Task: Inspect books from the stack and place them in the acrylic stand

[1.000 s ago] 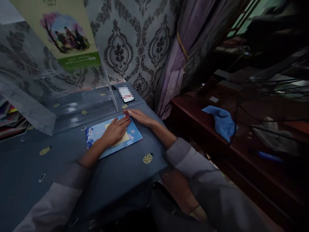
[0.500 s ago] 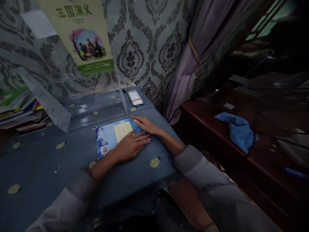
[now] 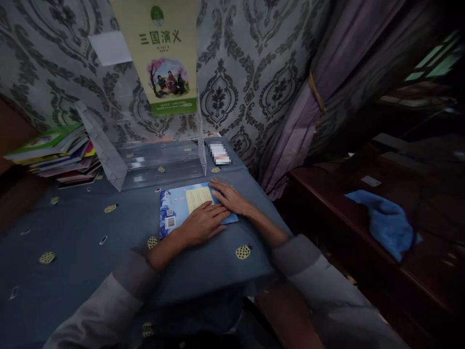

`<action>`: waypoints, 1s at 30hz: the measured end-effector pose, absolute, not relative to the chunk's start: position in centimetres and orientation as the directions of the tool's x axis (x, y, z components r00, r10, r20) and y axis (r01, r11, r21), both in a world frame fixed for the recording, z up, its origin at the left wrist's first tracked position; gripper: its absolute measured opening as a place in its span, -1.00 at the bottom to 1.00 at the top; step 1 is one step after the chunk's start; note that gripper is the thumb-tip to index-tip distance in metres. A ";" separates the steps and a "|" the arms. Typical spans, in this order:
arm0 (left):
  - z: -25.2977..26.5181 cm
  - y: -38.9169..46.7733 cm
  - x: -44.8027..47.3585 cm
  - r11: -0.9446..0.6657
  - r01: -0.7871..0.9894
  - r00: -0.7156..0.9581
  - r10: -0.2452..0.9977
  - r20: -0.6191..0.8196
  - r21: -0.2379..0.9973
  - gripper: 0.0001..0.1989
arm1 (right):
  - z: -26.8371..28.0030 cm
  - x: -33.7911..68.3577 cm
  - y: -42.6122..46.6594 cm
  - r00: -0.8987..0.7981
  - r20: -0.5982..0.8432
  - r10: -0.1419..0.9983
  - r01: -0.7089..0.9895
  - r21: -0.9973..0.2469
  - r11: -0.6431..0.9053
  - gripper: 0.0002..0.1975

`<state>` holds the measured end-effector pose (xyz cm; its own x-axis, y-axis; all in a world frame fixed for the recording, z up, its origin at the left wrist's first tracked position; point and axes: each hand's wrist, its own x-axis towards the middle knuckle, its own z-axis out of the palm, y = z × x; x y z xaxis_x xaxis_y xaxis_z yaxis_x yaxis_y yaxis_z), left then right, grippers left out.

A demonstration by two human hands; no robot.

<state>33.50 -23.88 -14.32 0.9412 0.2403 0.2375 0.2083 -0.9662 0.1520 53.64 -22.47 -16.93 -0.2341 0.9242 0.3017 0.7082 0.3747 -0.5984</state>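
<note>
A blue book [image 3: 178, 206] with a pale yellow text panel and a barcode lies flat on the patterned tablecloth [image 3: 127, 271]. Across its lower right part rests my left hand [image 3: 205, 223], fingers stretched out and lying flat. My right hand [image 3: 230, 198] lies on the book's upper right corner, also with extended fingers. The two hands are close together, the left fingertips by the right palm. Neither hand grips the book. Just behind it stands a clear acrylic stand [image 3: 163, 167].
A stack of books [image 3: 61, 152] leans at the left by the stand. A yellow-green book [image 3: 167, 72] is upright at the back wall. A blurred-out white item [image 3: 220, 153] lies at the table's back right. Beyond the right edge, a blue cloth [image 3: 388, 225] lies on dark red furniture [image 3: 312, 184].
The view has swung left, so the scene sits further right, and more of the book stack shows. My right hand has shifted slightly on the book; both hands still lie on it.
</note>
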 end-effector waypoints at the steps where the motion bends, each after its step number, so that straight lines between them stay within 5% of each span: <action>1: -14.4 -23.8 33.1 -0.953 0.247 0.929 0.284 0.238 0.177 -0.57 | -17.0 53.6 -22.5 -0.237 0.300 0.924 0.713 -0.592 0.375 -0.47; 11: -15.3 -20.2 26.6 -0.732 0.638 0.687 0.681 0.254 0.239 -0.54 | -17.3 53.0 -22.6 -0.233 0.278 0.932 0.799 -0.491 0.347 -0.49; 19: -15.3 -21.1 26.0 -0.747 0.641 0.698 0.662 0.272 0.176 -0.53 | -16.1 52.3 -23.1 -0.227 0.219 0.949 0.870 -0.393 0.298 -0.49; 25: -14.6 -22.9 23.0 -0.867 0.471 0.856 0.493 0.156 0.160 -0.35 | -15.2 51.6 -23.9 -0.187 0.217 0.958 0.904 -0.345 0.254 -0.53; 30: -14.2 -21.8 20.1 -0.860 0.478 0.857 0.502 0.121 0.182 -0.50 | -13.4 50.4 -28.1 -0.084 0.158 0.984 0.969 -0.219 0.118 -0.54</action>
